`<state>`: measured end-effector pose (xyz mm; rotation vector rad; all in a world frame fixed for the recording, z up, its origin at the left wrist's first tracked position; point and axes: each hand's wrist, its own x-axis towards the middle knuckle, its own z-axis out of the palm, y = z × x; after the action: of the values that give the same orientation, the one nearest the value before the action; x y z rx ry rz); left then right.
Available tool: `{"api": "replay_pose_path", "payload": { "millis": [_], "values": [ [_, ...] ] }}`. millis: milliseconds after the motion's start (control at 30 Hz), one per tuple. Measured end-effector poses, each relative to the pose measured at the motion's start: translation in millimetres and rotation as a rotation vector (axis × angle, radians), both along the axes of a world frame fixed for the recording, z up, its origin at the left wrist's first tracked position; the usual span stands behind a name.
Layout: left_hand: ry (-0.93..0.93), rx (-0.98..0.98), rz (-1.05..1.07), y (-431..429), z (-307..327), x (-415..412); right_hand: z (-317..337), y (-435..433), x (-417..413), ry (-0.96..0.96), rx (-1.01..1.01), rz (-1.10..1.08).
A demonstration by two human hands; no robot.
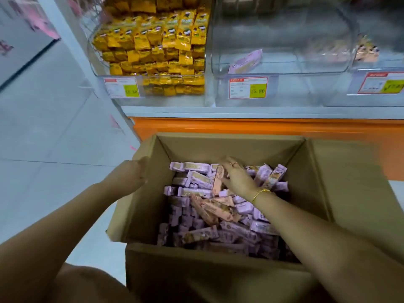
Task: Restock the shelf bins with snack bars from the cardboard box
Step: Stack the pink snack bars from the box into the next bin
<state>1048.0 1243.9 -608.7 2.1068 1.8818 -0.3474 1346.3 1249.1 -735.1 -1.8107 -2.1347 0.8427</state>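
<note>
With a pink bar [218,179] gripped by the right hand [237,179] and the left hand [133,173] blurred, its state untellable, at the box [229,147] flap, misfiling in the purple-bar bin [284,51] is risked.

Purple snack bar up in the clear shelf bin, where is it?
Head view, upper middle: the purple snack bar lies in the middle clear bin, right of the yellow packets and above a price label.

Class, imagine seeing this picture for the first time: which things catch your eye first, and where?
The cardboard box at bottom centre, heaped with purple snack bars, draws the eye, with the right hand inside it gripping a pink bar. Above left, a bin packed with yellow packets stands beside a nearly empty clear bin holding one purple bar.
</note>
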Motion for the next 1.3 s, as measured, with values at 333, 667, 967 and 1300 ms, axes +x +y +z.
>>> {"api": "replay_pose_path", "payload": {
  "millis": [333,667,967,1300],
  "values": [
    [-0.027,-0.006,-0.06,7.7,-6.8,-10.6,9.7,-40.0,-27.6,-0.225,-0.476,0.237],
    [0.004,0.008,0.001,9.1,4.3,5.4,58.8,-34.1,-5.2,-0.096,-0.499,0.119],
    [-0.793,-0.336,0.165,8.9,35.6,73.1,155.7,-52.9,36.4,1.136,-0.535,-0.141],
    [-1.431,-0.23,0.335,-5.9,90.2,156.9,198.9,-72.7,46.2,1.341,-0.3,-0.303]
  ]
}}
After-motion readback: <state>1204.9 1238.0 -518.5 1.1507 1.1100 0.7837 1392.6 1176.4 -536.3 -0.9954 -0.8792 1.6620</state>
